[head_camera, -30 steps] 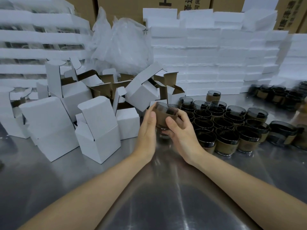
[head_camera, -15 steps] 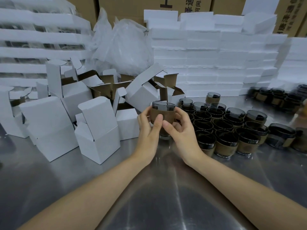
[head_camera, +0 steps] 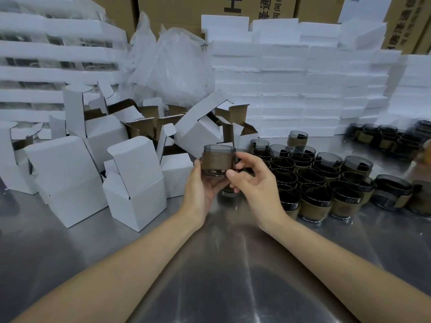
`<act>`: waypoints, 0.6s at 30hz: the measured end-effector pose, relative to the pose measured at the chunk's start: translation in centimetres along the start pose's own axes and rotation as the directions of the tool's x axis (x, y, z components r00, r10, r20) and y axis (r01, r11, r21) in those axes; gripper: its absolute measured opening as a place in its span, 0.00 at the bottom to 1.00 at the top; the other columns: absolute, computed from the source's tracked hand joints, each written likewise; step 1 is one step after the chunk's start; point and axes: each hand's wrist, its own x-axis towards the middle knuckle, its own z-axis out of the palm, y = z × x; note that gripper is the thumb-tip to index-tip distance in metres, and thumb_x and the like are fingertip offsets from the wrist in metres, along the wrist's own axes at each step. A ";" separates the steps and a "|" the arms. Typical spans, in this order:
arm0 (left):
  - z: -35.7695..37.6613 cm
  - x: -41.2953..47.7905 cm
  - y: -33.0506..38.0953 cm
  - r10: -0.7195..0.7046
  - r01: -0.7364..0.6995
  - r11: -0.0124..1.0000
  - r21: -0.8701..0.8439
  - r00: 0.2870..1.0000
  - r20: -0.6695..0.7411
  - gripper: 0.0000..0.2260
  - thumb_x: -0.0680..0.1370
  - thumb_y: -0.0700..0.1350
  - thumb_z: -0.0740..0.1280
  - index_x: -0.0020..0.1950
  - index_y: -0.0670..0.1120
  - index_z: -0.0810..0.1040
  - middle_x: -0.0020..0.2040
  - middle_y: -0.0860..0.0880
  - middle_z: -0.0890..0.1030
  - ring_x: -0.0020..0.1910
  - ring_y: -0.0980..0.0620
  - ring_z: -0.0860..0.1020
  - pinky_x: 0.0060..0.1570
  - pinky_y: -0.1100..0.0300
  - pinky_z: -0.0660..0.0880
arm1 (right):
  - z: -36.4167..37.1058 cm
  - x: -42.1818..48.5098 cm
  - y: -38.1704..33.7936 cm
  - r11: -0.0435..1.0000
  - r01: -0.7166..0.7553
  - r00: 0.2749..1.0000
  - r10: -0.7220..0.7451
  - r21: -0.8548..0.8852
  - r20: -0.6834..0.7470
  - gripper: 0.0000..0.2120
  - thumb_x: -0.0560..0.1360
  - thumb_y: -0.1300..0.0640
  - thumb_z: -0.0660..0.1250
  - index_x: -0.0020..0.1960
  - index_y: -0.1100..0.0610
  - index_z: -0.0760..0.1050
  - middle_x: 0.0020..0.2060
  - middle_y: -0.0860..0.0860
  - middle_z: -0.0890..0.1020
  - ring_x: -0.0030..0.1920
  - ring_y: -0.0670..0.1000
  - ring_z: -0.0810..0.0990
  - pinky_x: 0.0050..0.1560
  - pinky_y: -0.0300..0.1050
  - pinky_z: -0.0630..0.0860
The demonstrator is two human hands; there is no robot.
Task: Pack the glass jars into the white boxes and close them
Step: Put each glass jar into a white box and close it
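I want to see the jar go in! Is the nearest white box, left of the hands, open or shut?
Open. The white box has its lid flap standing up, untucked; the jar is outside it.

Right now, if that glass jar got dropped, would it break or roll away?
It could well break: the glass jar is smoked glass over a hard metal table. Its round wall means it might roll if it lands sideways. The brown band probably keeps it from slipping in the left hand and right hand.
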 end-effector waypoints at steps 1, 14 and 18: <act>0.1 -0.1 0.0 0.026 -0.026 1.000 0.013 1.000 -0.001 0.23 0.85 0.51 0.46 0.66 0.38 0.73 0.59 0.36 0.79 0.57 0.43 0.79 0.51 0.54 0.79 | 0.0 0.0 -0.1 1.000 -0.007 1.000 0.007 -0.008 -0.002 0.17 0.75 0.67 0.68 0.61 0.56 0.74 0.45 0.47 0.77 0.37 0.45 0.78 0.40 0.37 0.76; 0.5 -1.9 -0.7 0.575 -0.525 0.539 0.659 0.801 0.168 0.30 0.67 0.49 0.76 0.65 0.52 0.66 0.60 0.51 0.64 0.63 0.57 0.68 0.59 0.62 0.73 | 0.9 -0.5 -1.1 0.783 -0.397 0.917 0.320 0.479 0.236 0.24 0.81 0.52 0.57 0.71 0.67 0.66 0.67 0.63 0.73 0.69 0.60 0.71 0.74 0.56 0.61; 0.5 -1.9 -0.8 0.552 -0.532 0.550 0.643 0.810 0.198 0.30 0.67 0.47 0.75 0.66 0.50 0.67 0.60 0.54 0.64 0.62 0.56 0.69 0.58 0.69 0.70 | 0.8 -0.3 -1.2 0.718 -0.417 0.907 0.369 0.557 0.203 0.25 0.80 0.51 0.57 0.70 0.67 0.67 0.66 0.64 0.74 0.67 0.61 0.73 0.73 0.54 0.63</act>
